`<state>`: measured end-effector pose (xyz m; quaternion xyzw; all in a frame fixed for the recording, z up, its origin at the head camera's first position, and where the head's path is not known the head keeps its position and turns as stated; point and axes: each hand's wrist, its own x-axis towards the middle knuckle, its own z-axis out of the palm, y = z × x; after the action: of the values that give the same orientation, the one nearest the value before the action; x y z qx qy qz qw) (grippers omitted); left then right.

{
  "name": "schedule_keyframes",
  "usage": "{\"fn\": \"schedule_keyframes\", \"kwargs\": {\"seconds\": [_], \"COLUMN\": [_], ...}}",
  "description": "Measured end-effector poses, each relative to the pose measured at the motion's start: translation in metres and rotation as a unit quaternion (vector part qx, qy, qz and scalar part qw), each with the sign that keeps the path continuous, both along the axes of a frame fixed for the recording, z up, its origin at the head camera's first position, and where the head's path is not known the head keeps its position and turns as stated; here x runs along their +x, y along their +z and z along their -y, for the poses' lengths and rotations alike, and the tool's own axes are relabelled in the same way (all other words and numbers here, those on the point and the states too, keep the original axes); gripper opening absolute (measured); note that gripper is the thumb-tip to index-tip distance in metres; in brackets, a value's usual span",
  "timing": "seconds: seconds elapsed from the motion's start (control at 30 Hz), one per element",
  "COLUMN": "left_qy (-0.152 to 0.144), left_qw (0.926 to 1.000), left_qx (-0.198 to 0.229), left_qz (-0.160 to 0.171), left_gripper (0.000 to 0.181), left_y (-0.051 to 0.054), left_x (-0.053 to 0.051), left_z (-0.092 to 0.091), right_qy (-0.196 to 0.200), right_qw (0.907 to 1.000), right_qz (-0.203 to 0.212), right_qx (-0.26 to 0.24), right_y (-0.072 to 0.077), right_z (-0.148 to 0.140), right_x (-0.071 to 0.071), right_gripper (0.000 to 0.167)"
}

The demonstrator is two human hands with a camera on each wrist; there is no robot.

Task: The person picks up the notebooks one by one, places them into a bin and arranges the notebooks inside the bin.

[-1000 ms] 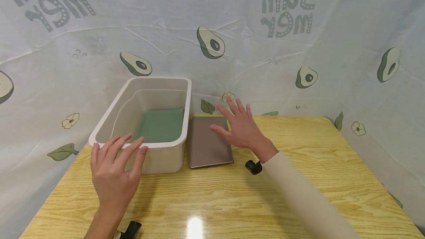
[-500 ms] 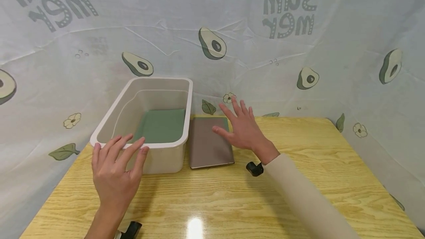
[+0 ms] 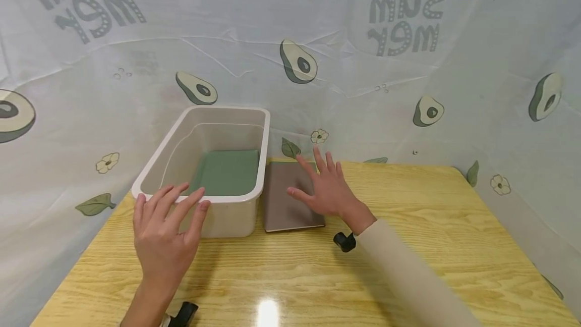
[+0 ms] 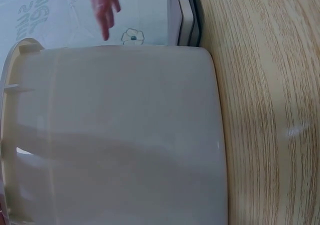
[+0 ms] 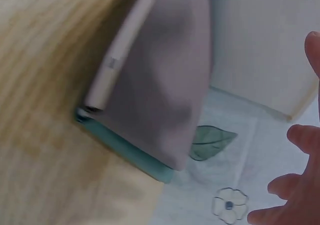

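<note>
A beige plastic bin (image 3: 231,220) stands on the left part of the table, and a flat green notebook-like item (image 3: 231,173) lies on its floor. My left hand (image 3: 165,241) is at the bin's near rim, its fingers loosely bent and fingertips at the edge. Right of the bin lies a brownish-mauve notebook (image 3: 288,203); the right wrist view shows a green one (image 5: 125,147) beneath it. Over that pile's right side hovers my right hand (image 3: 329,193), fingers spread, gripping nothing. Only the bin's outer wall (image 4: 125,130) fills the left wrist view; my left fingers are nearly out of it.
The wood-grain table (image 3: 408,226) runs out to the right. Behind it and along both sides hangs a pale cloth (image 3: 245,14) printed with avocados, leaves and flowers. The bin stands close to the back cloth.
My right hand has come slightly nearer and left over the notebooks. The whole head view has shifted a little; my left hand stays at the bin's rim.
</note>
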<state>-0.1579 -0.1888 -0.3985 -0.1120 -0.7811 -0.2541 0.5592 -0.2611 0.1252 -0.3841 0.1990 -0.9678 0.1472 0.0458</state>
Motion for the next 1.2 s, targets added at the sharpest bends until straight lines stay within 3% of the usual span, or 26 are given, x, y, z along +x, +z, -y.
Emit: {"fn": "schedule_keyframes", "kwargs": {"seconds": [0.5, 0.97, 1.2], "left_qy": [0.000, 0.003, 0.002], "left_qw": [1.0000, 1.0000, 1.0000], "left_qx": [-0.002, -0.002, -0.001], "left_qz": [-0.004, -0.002, -0.003], "left_gripper": [0.042, 0.041, 0.041], "left_y": [0.000, 0.001, 0.001], "left_x": [0.000, 0.000, 0.000], "left_z": [0.000, -0.001, -0.001], "right_qy": [0.013, 0.013, 0.019], "right_qw": [0.9926, 0.9931, 0.9890], "right_qz": [0.121, 0.116, 0.144], "right_qx": [0.000, -0.010, -0.030], "right_y": [-0.055, -0.058, -0.055], "right_z": [0.008, 0.011, 0.009], "right_x": [0.006, 0.008, 0.008], "right_gripper": [0.080, 0.082, 0.083]}}
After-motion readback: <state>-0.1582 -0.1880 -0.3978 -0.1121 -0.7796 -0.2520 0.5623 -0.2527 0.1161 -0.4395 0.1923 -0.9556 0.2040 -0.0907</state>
